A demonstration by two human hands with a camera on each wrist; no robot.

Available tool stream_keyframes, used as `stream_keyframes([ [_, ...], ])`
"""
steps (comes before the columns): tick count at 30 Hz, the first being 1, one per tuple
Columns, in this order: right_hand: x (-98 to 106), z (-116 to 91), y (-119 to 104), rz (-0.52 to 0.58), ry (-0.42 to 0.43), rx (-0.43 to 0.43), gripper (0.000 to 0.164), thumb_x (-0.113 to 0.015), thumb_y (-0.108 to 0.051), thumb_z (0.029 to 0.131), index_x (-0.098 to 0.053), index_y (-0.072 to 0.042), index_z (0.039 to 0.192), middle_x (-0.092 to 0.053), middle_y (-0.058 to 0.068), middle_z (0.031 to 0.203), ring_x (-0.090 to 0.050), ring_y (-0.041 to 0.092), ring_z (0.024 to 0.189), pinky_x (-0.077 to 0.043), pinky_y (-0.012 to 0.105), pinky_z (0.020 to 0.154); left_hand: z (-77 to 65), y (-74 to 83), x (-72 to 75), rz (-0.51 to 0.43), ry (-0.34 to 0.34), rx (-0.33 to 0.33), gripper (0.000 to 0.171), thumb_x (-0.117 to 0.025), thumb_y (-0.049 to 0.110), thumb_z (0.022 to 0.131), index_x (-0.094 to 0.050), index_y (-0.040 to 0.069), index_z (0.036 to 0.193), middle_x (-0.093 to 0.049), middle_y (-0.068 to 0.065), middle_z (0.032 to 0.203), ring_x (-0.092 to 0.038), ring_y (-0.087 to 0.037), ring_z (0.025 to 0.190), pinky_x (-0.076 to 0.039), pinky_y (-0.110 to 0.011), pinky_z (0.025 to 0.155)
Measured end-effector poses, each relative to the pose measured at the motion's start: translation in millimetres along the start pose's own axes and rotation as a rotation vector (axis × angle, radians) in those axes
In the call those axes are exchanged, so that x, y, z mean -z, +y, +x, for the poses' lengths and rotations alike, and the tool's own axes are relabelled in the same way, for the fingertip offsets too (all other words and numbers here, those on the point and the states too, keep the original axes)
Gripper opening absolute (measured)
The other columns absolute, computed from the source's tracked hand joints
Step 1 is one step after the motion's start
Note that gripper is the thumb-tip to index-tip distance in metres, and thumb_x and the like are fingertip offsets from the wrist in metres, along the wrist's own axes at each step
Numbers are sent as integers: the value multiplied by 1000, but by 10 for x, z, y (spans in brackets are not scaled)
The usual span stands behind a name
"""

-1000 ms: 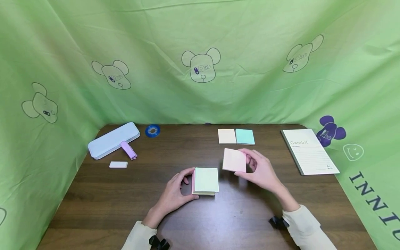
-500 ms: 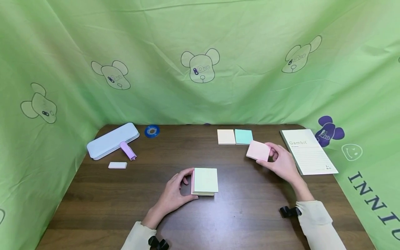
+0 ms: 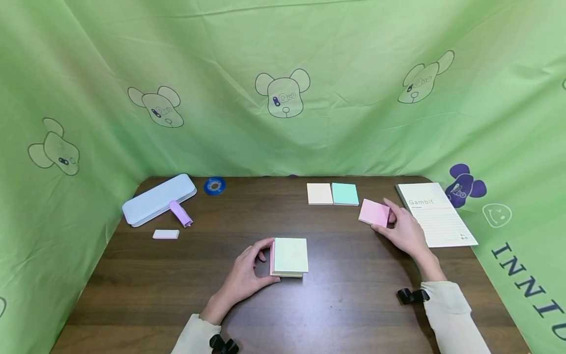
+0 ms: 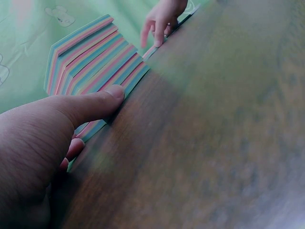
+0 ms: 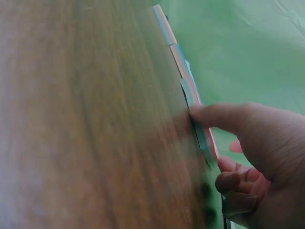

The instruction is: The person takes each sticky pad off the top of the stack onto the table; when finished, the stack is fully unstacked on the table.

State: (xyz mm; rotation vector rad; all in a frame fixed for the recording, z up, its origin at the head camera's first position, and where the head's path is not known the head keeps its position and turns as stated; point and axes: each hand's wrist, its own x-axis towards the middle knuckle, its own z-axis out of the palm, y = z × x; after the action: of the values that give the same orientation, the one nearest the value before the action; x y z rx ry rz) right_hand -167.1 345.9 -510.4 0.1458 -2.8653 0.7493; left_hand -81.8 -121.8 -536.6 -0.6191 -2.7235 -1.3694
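Observation:
A thick stack of sticky notes (image 3: 289,255) stands on the table, pale green on top. Its striped sides of many colours (image 4: 97,62) show in the left wrist view. My left hand (image 3: 242,276) holds the stack by its left side, thumb at the near edge and fingers at the far edge. At the right, my right hand (image 3: 404,232) pinches a pink sticky note pad (image 3: 373,212) between thumb and fingers. The pad appears low at the table, slightly turned. Behind it lie a cream pad (image 3: 320,194) and a turquoise pad (image 3: 345,194), side by side.
A notebook (image 3: 435,216) lies right of my right hand. Back left are a light blue case (image 3: 159,199), a purple stapler-like object (image 3: 180,213), a white block (image 3: 165,234) and blue tape (image 3: 214,186). Green cloth (image 3: 283,142) hangs around the wooden table (image 3: 146,295).
My right hand has carried the pink pad to the right and back, then lowered it beside the notebook. The left hand and the stack have stayed in place.

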Motion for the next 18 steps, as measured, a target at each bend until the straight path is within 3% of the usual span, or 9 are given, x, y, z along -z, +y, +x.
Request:
stream_keyframes([
  [6,-6,38,-43,-33,53,-17,46,-88,-15,94,-75,-2,136,-60,19,95,-57,34,79,-43,48,64,-6,4,-3,1,-5,4,98,-106,24,76,-55,25,160,-63,10,118,-56,-11,102,-49,-28,84],
  [18,-77,355,-10,-12,34,-79,43,-81,-14,101,-74,-5,142,-62,29,109,-58,43,99,-46,56,72,1,13,1,-10,-11,25,97,-106,23,76,-56,27,159,-63,10,116,-56,-10,100,-50,-29,85],
])
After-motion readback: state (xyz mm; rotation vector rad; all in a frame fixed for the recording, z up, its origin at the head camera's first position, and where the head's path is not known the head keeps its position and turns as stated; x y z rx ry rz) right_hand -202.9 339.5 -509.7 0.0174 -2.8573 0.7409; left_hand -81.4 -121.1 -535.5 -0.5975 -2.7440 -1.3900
